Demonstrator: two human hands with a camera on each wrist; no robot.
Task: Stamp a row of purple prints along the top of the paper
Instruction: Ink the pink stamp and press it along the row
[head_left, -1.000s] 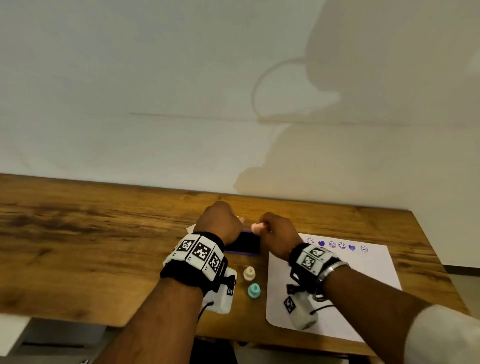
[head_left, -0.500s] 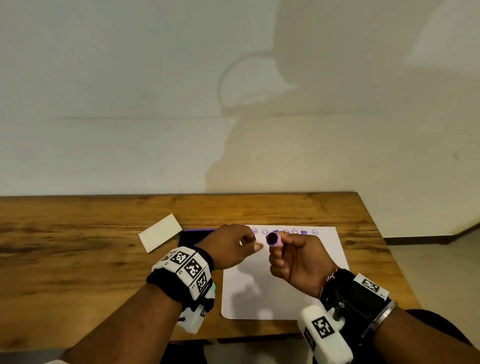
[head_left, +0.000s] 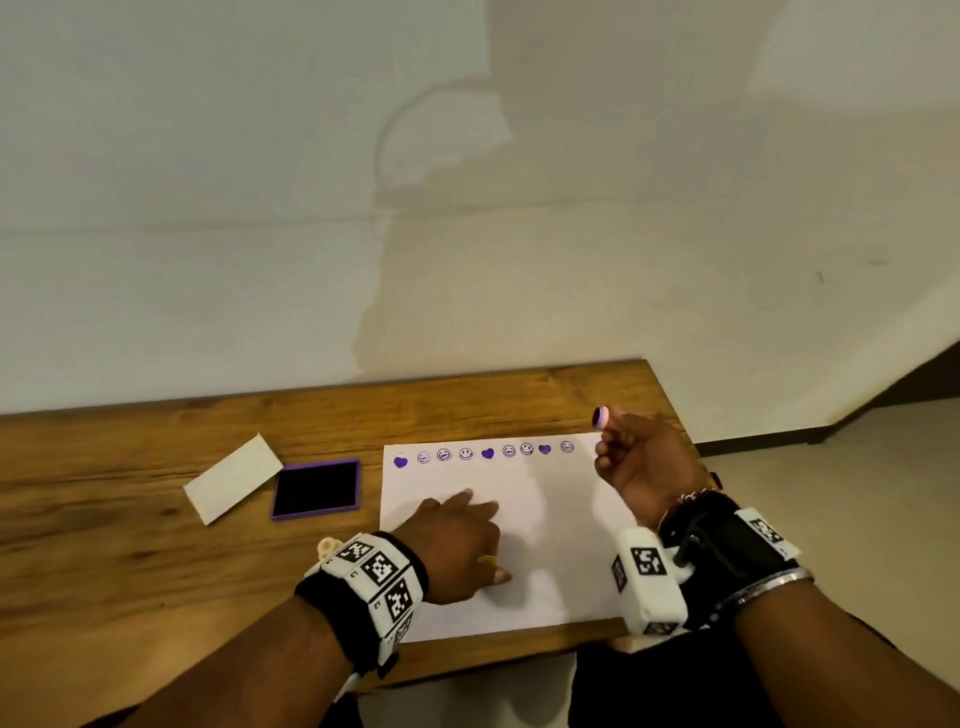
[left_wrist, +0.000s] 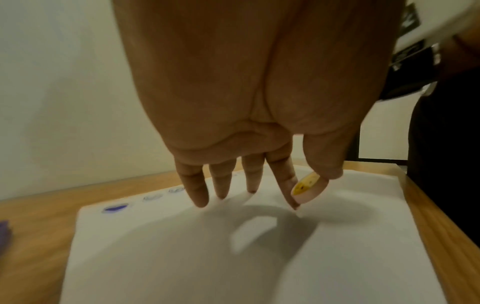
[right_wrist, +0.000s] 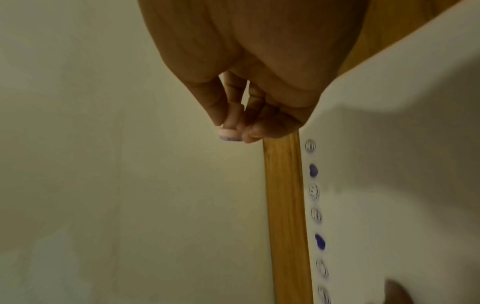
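While my right hand (head_left: 641, 467) pinches stamp (head_left: 601, 417) face-up beyond paper (head_left: 545, 545) corner, left hand (head_left: 457, 540) fingers (left_wrist: 197, 193) flat on sheet, thumb pinning second stamp (left_wrist: 309, 190). Risk: little room after last print (head_left: 567, 447); crooked press smudges row.

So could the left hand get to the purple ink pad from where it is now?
Probably yes. The left hand rests fingers-down on the paper, and the ink pad lies uncovered just to its left with bare table between them. It does pinch a small yellow-faced stamp, which may hamper it.
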